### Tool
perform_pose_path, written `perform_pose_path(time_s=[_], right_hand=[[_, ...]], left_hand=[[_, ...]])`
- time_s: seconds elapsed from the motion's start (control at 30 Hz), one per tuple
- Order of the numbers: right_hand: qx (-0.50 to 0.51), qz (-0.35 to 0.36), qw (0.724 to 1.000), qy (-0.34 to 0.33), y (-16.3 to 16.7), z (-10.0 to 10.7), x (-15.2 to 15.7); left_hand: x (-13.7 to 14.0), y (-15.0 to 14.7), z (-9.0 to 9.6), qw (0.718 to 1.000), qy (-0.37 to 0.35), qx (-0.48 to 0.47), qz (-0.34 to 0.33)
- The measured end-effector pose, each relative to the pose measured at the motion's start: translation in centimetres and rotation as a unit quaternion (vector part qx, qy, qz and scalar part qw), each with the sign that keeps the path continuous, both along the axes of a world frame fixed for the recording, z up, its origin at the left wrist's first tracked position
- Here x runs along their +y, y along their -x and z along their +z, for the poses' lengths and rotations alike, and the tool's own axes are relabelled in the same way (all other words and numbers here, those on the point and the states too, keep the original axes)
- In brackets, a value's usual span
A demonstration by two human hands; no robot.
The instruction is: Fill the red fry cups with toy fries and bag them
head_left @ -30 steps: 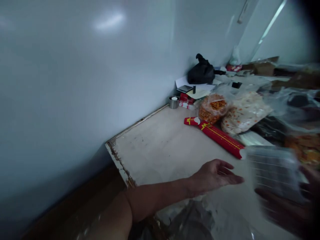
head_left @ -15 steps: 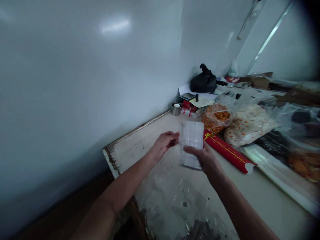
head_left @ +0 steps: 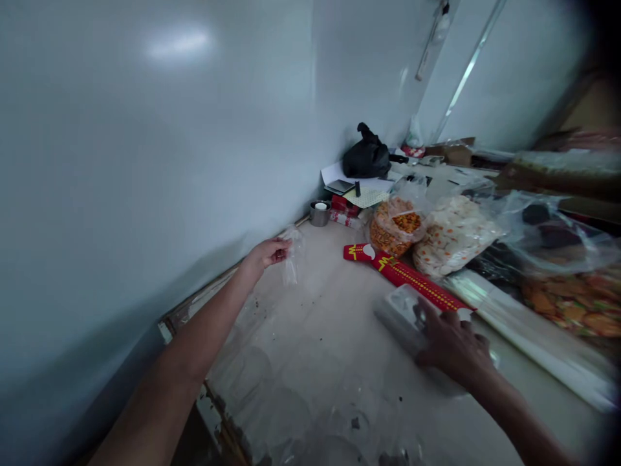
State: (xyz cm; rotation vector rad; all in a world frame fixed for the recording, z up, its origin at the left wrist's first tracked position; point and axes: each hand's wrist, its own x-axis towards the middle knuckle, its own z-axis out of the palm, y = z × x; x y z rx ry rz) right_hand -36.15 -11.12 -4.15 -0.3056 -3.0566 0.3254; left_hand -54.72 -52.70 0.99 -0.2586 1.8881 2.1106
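Note:
My left hand (head_left: 275,252) pinches a thin, clear plastic bag (head_left: 294,262) near the wall side of the table; the bag hangs limp from the fingertips. On the right, my right hand (head_left: 453,343) curls over a translucent, box-like plastic pack (head_left: 400,314), its fingers bent across the top. Motion smears both that hand and the pack, and the hand hides the pack's near part. Just beyond the pack lies a red sleeve with yellow print (head_left: 417,281), with a smaller red piece (head_left: 356,252) at its far end.
Bags of orange snacks (head_left: 395,226) and pale pieces (head_left: 453,236) stand behind the red sleeve. A metal cup (head_left: 319,213) sits by the wall, near a black bag (head_left: 366,155). Clear plastic sheeting (head_left: 291,414) covers the table's near end. A long white strip (head_left: 528,336) lies at right.
My hands have parted. The left has drawn the clear bag toward the wall; the right has moved right and down with the pack. The view has turned right.

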Motion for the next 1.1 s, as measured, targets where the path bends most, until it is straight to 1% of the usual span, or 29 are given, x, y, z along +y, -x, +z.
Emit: perform_pose_path(time_s=[0.03,0.07,0.1,0.13,0.17,0.2,0.23,0.27,0.3,0.37,0.4,0.43,0.5,0.57,0.63,0.67,0.7,0.77,0.8,0.83,0.9,0.97,1.0,1.1], right_hand=[[0.024,-0.009,1.000,-0.002,0.1,0.3,-0.5],[0.059,-0.008,0.998,0.025,0.5,0.8,-1.6],[0.099,0.000,0.992,0.080,1.2,1.5,-3.1],[0.132,0.022,0.979,0.153,2.3,2.2,-5.1],[0.142,0.050,0.961,0.232,3.6,3.0,-7.4],[0.137,0.071,0.935,0.320,5.0,3.6,-9.9],[0.105,0.089,0.904,0.405,6.5,4.1,-12.3],[0.059,0.087,0.866,0.488,7.8,4.3,-14.5],[0.016,0.090,0.826,0.556,9.0,4.4,-16.4],[-0.028,0.097,0.788,0.608,10.6,4.1,-19.1],[-0.033,0.095,0.779,0.619,11.0,3.7,-19.9],[-0.030,0.089,0.777,0.623,11.3,3.3,-20.3],[-0.016,0.064,0.782,0.620,11.7,2.5,-20.4],[0.007,0.033,0.800,0.599,12.3,1.6,-19.6],[0.032,0.001,0.826,0.563,12.9,0.8,-18.1],[0.039,-0.015,0.847,0.530,13.2,0.5,-17.2],[0.041,-0.027,0.874,0.483,13.3,0.2,-16.2],[0.034,-0.035,0.933,0.356,13.1,-0.4,-14.7],[0.027,-0.033,0.957,0.286,12.8,-0.6,-14.2],[0.018,-0.029,0.974,0.223,12.4,-0.9,-13.9],[-0.005,-0.014,0.991,0.134,11.7,-1.2,-13.6],[-0.028,0.003,0.996,0.087,11.2,-1.5,-13.4],[-0.036,0.007,0.996,0.077,11.1,-1.6,-13.1],[-0.061,0.010,0.995,0.077,11.4,-1.8,-11.7]], left_hand=[[0.8,-0.1,-0.2,1.000,-0.008,0.006,-0.002],[1.7,-0.4,-0.3,1.000,-0.018,0.013,-0.005],[2.6,-0.7,-0.3,0.999,-0.028,0.022,-0.010],[3.5,-1.2,-0.3,0.999,-0.040,0.030,-0.016],[4.4,-1.6,-0.2,0.998,-0.050,0.038,-0.024],[5.1,-2.1,0.0,0.997,-0.060,0.046,-0.033],[5.7,-2.5,0.1,0.995,-0.067,0.052,-0.043],[6.0,-2.8,0.2,0.994,-0.071,0.056,-0.054],[6.1,-2.9,0.2,0.994,-0.072,0.057,-0.064],[5.7,-2.4,-0.1,0.994,-0.063,0.049,-0.079],[5.2,-1.9,-0.4,0.994,-0.055,0.041,-0.085],[4.6,-1.1,-0.7,0.994,-0.044,0.031,-0.091],[3.4,0.6,-1.6,0.994,-0.017,0.010,-0.104],[2.4,2.4,-2.4,0.994,0.015,-0.001,-0.112],[1.4,3.9,-3.1,0.993,0.053,-0.001,-0.107],[0.9,4.5,-3.4,0.992,0.076,0.000,-0.101],[0.4,5.0,-3.6,0.990,0.102,0.000,-0.096],[-0.6,5.5,-4.1,0.983,0.163,0.000,-0.089],[-1.0,5.7,-4.3,0.977,0.195,0.003,-0.084],[-1.4,5.7,-4.6,0.971,0.227,0.011,-0.078],[-1.9,5.7,-5.2,0.953,0.294,0.033,-0.064],[-2.2,5.5,-5.9,0.929,0.361,0.059,-0.059],[-2.3,5.3,-6.2,0.915,0.392,0.071,-0.064],[-3.2,4.8,-6.7,0.873,0.467,0.105,-0.095]])
